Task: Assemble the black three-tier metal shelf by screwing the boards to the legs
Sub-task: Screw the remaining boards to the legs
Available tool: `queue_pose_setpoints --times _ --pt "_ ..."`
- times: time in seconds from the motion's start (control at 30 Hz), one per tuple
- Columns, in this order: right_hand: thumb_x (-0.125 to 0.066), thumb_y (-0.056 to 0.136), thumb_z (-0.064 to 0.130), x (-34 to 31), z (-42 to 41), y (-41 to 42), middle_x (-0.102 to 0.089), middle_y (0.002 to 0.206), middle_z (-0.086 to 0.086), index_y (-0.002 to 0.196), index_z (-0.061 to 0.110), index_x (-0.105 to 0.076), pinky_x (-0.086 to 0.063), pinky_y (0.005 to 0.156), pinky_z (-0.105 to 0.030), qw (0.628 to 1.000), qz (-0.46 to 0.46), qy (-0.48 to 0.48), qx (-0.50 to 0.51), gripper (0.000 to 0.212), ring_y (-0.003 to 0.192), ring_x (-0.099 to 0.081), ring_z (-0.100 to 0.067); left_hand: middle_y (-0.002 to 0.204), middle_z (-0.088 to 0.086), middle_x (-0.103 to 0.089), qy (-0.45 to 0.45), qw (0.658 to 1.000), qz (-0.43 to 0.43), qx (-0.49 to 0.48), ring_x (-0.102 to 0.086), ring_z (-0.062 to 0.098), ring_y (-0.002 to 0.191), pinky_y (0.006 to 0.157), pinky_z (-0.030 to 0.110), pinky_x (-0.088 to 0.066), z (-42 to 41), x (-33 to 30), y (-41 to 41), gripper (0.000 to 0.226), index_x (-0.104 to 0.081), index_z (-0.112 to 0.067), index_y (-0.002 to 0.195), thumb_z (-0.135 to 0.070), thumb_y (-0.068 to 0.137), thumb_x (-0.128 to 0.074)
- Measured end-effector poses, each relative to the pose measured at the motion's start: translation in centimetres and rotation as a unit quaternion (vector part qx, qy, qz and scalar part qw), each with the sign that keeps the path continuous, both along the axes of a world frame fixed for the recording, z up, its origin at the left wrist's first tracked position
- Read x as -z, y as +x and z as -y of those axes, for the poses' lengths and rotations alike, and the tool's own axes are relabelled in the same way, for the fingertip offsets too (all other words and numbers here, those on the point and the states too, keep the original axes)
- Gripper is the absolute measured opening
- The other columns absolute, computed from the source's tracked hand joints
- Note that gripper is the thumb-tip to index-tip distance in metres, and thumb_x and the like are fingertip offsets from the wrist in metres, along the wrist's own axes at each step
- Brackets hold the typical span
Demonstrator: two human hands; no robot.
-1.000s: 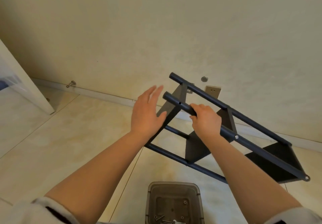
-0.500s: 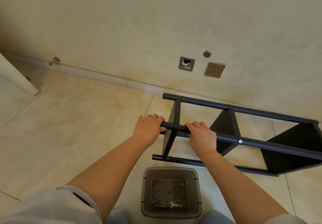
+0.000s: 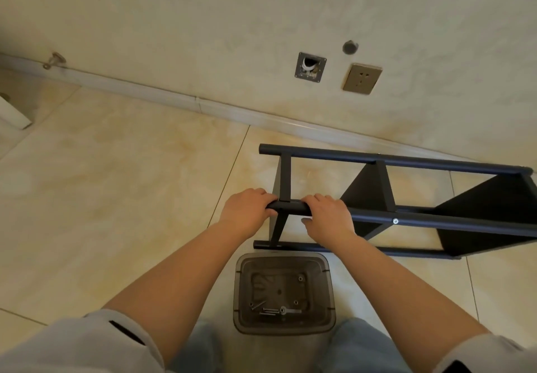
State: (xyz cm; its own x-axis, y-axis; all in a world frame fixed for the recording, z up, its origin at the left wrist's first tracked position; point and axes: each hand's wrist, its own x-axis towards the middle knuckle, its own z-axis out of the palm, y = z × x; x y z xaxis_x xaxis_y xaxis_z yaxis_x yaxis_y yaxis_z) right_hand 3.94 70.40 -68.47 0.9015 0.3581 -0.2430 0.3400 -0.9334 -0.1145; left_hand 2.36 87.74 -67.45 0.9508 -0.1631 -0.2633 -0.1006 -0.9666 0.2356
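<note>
The black three-tier shelf (image 3: 377, 189) lies on its side on the tiled floor, its legs running left to right and its boards standing on edge. My left hand (image 3: 247, 213) grips the left end of the nearest upper leg (image 3: 290, 206). My right hand (image 3: 328, 215) grips the same leg just right of the first board. A silver screw head (image 3: 395, 221) shows on that leg at the middle board. Near my knees stands a grey plastic bin (image 3: 284, 294) with several screws (image 3: 270, 311) and a small tool on its bottom.
The wall runs close behind the shelf, with a baseboard (image 3: 203, 105), a power socket (image 3: 361, 78) and an open wall box (image 3: 310, 67). A door stop (image 3: 55, 60) sticks out at the far left. A white door edge (image 3: 11, 114) sits at the left.
The shelf came down from a tilted, raised hold to lying flat on the floor. My left hand, open beside the leg a second ago, now grips its end.
</note>
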Motion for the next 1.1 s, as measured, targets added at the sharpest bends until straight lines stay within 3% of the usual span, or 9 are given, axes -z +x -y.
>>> queue_pose_setpoints --times 0.13,0.27,0.47,0.67,0.87,1.1 --pt "-0.049 0.094 0.024 0.0 -1.5 -0.2 -0.056 0.113 -0.001 0.122 0.019 -0.046 -0.04 0.09 -0.034 1.0 -0.004 0.0 0.0 0.028 0.1 -0.053 -0.02 0.117 0.0 -0.056 -0.004 1.0 0.01 0.001 -0.052 0.019 0.105 0.084 0.032 -0.048 0.0 0.2 -0.2 0.036 -0.047 -0.025 0.133 -0.035 0.099 -0.042" --pt "-0.053 0.092 0.016 0.2 -3.3 -0.7 -0.053 0.117 -0.004 0.124 0.014 -0.041 -0.04 0.091 -0.034 0.999 -0.006 -0.005 -0.037 0.034 0.105 -0.052 -0.021 0.117 0.001 -0.057 0.015 1.0 -0.001 0.006 -0.053 0.02 0.106 0.085 0.033 -0.048 0.0 0.4 -0.2 0.038 -0.049 -0.021 0.133 -0.037 0.098 -0.043" --pt "-0.05 0.096 0.029 0.3 -2.6 -0.6 -0.056 0.118 -0.002 0.126 0.017 -0.044 -0.042 0.093 -0.035 0.998 -0.042 0.032 -0.044 0.033 0.106 -0.053 -0.02 0.114 0.0 -0.059 0.005 1.0 -0.012 -0.003 -0.056 0.019 0.1 0.078 0.03 -0.044 -0.3 0.3 -0.6 0.037 -0.049 -0.023 0.131 -0.037 0.097 -0.048" --pt "-0.047 0.097 0.035 0.9 -2.0 -0.4 -0.056 0.123 0.0 0.13 0.021 -0.045 -0.035 0.097 -0.035 0.997 -0.026 0.024 -0.071 0.036 0.111 -0.047 -0.02 0.12 0.001 -0.06 -0.045 0.998 -0.008 -0.042 -0.06 0.021 0.102 0.083 0.033 -0.048 -0.1 0.5 -0.9 0.067 -0.017 -0.032 0.148 -0.031 0.093 -0.056" --pt "-0.046 0.097 0.034 1.2 -2.9 -0.4 -0.053 0.13 0.001 0.135 0.022 -0.041 -0.033 0.096 -0.034 0.995 -0.006 0.014 -0.103 0.04 0.116 -0.042 -0.021 0.119 0.002 -0.054 0.004 1.0 -0.013 -0.018 -0.054 0.021 0.104 0.084 0.033 -0.047 -1.0 0.6 -0.8 0.064 -0.011 -0.034 0.15 -0.034 0.097 -0.048" --pt "-0.046 0.097 0.034 1.4 -4.5 -0.1 -0.053 0.13 0.001 0.136 0.022 -0.041 -0.031 0.097 -0.034 0.988 0.011 0.01 -0.156 0.04 0.117 -0.04 -0.021 0.115 0.002 -0.055 0.023 0.998 -0.013 -0.055 -0.056 0.021 0.1 0.083 0.034 -0.049 -2.5 0.6 -1.9 0.063 -0.011 -0.034 0.15 -0.036 0.098 -0.046"
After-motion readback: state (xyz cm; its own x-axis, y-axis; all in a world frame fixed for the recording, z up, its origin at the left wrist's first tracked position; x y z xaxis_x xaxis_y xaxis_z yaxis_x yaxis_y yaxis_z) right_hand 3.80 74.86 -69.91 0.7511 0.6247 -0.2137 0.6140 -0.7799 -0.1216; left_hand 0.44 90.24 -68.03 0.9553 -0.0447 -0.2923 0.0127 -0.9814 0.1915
